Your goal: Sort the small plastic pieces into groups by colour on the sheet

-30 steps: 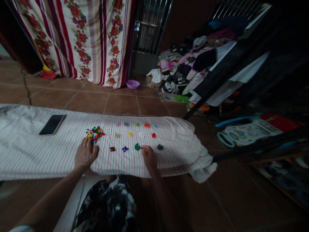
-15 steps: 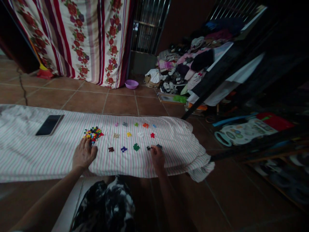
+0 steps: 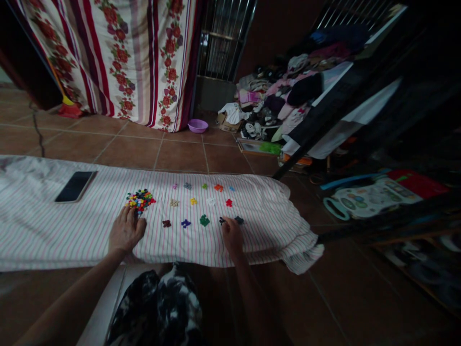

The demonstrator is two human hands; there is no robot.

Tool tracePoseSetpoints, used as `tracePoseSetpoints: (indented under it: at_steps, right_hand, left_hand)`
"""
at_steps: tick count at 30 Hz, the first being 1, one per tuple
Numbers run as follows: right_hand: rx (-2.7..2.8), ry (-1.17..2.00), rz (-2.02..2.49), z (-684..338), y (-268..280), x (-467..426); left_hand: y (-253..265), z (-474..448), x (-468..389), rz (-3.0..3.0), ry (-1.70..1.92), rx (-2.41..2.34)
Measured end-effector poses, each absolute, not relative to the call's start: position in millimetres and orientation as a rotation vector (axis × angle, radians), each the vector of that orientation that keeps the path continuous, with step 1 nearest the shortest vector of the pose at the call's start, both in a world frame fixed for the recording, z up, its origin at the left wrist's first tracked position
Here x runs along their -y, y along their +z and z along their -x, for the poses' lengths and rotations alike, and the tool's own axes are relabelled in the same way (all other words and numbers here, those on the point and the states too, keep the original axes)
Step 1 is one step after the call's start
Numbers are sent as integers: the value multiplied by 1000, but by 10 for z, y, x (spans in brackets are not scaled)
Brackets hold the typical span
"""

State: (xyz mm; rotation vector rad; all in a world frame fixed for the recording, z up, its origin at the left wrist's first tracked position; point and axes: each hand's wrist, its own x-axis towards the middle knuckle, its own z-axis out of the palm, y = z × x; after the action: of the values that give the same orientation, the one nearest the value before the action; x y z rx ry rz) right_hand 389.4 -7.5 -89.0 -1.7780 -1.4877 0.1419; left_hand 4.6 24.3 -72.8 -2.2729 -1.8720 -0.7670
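Note:
My left hand (image 3: 125,231) lies palm down with its fingers stretched out, fingertips at the near edge of a mixed pile of small coloured pieces (image 3: 142,198). My right hand (image 3: 232,235) has its fingers drawn together over a small black cluster (image 3: 222,220); whatever is between them is too small to tell. Just right of its fingertips is a dark grey-green cluster (image 3: 239,219). Along the same row lie dark green (image 3: 204,220), blue (image 3: 186,223) and brown pieces (image 3: 166,223). Farther back are tan (image 3: 174,203), yellow (image 3: 193,201), white (image 3: 211,202) and red pieces (image 3: 229,203).
A farthest row includes grey (image 3: 188,185) and orange pieces (image 3: 218,188). A phone (image 3: 75,186) rests at left on the striped cloth (image 3: 90,230). Beyond are a purple basin (image 3: 198,126), a floral curtain (image 3: 133,62) and a heap of clothes (image 3: 273,96).
My right fingertips have shifted slightly left on the black cluster, uncovering more of the dark grey-green one. My left hand keeps its place by the mixed pile. The view has moved slightly.

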Motion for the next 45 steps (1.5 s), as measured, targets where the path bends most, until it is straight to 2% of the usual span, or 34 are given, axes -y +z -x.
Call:
tracePoseSetpoints:
  at_steps: [13,37,45]
  right_hand:
    - [1649,57,1753,-3923,-883,-10]
    - [1621,70,1640,-3935,-846,7]
    - [1555,11,1549,-3757,-586,-47]
  left_hand:
    - [-713,-68,-241,2266,-872,1755]
    - [-735,-96,-259,2199,-887,1919]
    - [-786,-100,-286,2151,-858,1928]
